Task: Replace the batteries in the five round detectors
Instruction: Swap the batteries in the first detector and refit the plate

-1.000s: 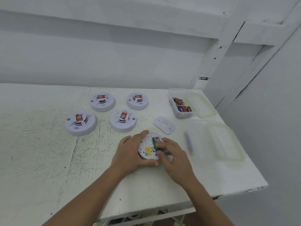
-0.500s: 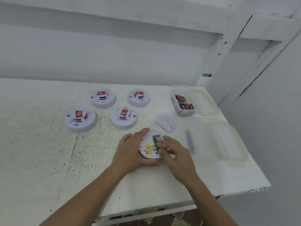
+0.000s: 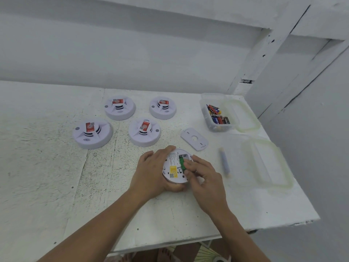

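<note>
1. Head view: the upturned detector [image 3: 172, 167] lies back-up on the white table [image 3: 56, 176], with a yellow label showing on its back.
2. The left hand [image 3: 151, 173] grips the upturned detector from its left. The thumb lies over the far rim and the fingers curl round the near rim.
3. The right hand [image 3: 205, 176] comes in from the right. Its thumb and forefinger pinch a green battery [image 3: 181, 161] that sits in the open bay in the detector's back.
4. Four more detectors [image 3: 144, 131] stand dome-up beyond the upturned detector and to its left, in two rows. Each has a red label on top.
5. A cover plate [image 3: 194, 138] lies flat just beyond the upturned detector to its right, not touching it.
6. A loose greyish battery [image 3: 224, 163], blurred, lies to the right of the upturned detector.
7. A clear box [image 3: 207, 97] holding batteries stands further beyond and to the right, with a pale-rimmed lid [image 3: 255, 125] touching its right side.
8. A second clear plastic piece [image 3: 283, 167] lies well to the right; I cannot tell whether it is a box or a lid.
</note>
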Motion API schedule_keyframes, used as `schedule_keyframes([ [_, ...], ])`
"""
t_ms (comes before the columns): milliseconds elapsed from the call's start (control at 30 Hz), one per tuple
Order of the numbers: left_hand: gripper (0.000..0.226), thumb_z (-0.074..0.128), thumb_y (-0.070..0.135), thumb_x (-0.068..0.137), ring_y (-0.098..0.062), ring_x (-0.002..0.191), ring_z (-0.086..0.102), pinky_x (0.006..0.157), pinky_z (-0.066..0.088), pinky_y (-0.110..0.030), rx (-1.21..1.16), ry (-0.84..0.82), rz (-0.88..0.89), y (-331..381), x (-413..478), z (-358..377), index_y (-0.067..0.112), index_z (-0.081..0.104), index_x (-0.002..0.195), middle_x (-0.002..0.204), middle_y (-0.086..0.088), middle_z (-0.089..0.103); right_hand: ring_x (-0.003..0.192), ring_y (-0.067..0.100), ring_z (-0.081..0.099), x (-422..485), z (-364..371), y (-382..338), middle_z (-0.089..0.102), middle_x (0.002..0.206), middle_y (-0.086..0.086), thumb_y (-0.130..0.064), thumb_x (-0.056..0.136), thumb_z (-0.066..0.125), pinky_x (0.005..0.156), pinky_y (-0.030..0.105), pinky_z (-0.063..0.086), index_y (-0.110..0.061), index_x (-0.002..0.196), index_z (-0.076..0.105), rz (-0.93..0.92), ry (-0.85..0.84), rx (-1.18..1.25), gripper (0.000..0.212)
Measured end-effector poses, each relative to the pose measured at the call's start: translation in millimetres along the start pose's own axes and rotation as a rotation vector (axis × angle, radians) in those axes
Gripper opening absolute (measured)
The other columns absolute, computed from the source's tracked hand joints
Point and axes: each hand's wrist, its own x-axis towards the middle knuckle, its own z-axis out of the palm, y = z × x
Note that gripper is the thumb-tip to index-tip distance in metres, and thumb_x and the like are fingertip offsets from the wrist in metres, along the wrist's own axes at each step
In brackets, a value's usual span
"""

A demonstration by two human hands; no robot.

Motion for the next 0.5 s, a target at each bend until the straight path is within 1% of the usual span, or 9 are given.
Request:
schedule_keyframes([
  [100,0.106,0.067,0.079,0.048,-0.002,0.103,0.056,0.103,0.035,-0.036,0.003,0.006,0.001,-0.1,0.7,0.6,0.024,0.042,0.136,0.119,0.015,0.059,0.119,-0.017,0.042,0.2,1.8,-0.5,0.056,0.104,-0.032,-0.007,0.085,0.065,0.094,0.002,0.036,-0.016,0.105,0.073,-0.046,0.006,-0.044,0.024],
  [167,0.105,0.066,0.08,0.049,-0.001,0.103,0.056,0.103,0.036,-0.036,0.002,0.013,0.001,0.3,1.2,0.6,0.023,0.043,0.135,0.118,0.016,0.059,0.118,-0.017,0.043,0.5,2.8,-1.5,0.056,0.098,-0.041,-0.013,0.084,0.062,0.094,0.002,0.036,-0.016,0.104,0.073,-0.062,0.018,-0.039,0.024],
  [233,0.104,0.064,0.079,0.051,-0.001,0.102,0.056,0.102,0.037,-0.037,-0.004,0.021,-0.002,0.6,1.6,0.6,0.023,0.043,0.135,0.116,0.016,0.059,0.119,-0.014,0.044,-0.4,4.1,-2.0,0.054,0.101,-0.048,-0.019,0.082,0.058,0.094,0.002,0.036,-0.016,0.104,0.074,-0.085,0.036,-0.027,0.026],
  [333,0.104,0.062,0.079,0.05,-0.001,0.105,0.055,0.105,0.035,-0.036,-0.016,0.021,-0.013,1.8,1.0,0.8,0.022,0.043,0.136,0.118,0.015,0.059,0.123,-0.005,0.046,-3.0,6.7,-2.0,0.052,0.108,-0.048,-0.027,0.08,0.05,0.097,0.007,0.039,-0.015,0.104,0.073,-0.136,0.058,-0.019,0.035],
  [400,0.105,0.062,0.078,0.049,-0.001,0.105,0.054,0.105,0.034,-0.036,-0.02,0.028,-0.014,2.0,0.6,0.8,0.023,0.043,0.136,0.119,0.016,0.058,0.125,-0.002,0.045,-4.8,9.0,-1.1,0.047,0.115,-0.05,-0.026,0.079,0.047,0.097,0.008,0.039,-0.015,0.104,0.072,-0.154,0.066,-0.025,0.037],
  [500,0.105,0.062,0.08,0.049,0.0,0.105,0.054,0.106,0.032,-0.034,-0.024,0.025,-0.016,1.8,1.2,0.9,0.023,0.042,0.136,0.12,0.016,0.058,0.125,0.001,0.046,-4.5,11.5,-0.4,0.049,0.112,-0.047,-0.024,0.079,0.046,0.097,0.008,0.04,-0.013,0.104,0.072,-0.158,0.086,-0.027,0.038],
])
